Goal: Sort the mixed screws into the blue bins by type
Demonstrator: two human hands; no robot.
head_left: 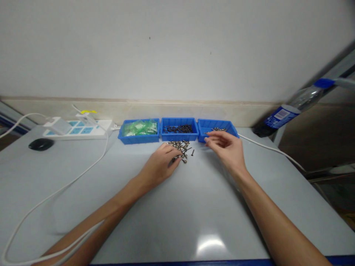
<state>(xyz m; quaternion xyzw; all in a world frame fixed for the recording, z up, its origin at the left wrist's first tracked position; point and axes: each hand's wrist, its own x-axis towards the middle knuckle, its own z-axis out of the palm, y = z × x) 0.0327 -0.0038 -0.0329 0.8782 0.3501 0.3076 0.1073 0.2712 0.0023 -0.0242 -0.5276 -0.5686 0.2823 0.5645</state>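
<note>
My left hand [163, 159] rests at the left side of a pile of mixed screws and small metal pieces [180, 146], its thumb and fingers apart around some of them. A single dark screw [192, 152] lies just right of the pile. Over the front edge of the right blue bin [201, 136] is my right hand [226, 146], thumb and fingertips close together; anything between them is too small to make out. Shiny metal pieces [219, 129] lie in that bin. Dark screws [180, 129] fill part of the middle blue bin [179, 120].
The left blue bin [138, 139] holds green and clear plastic packets [140, 128]. Farther left are a white power strip [105, 127] and a black mouse [41, 144]. A white cable [72, 181] crosses the table. At the right, a bottle [283, 114] leans.
</note>
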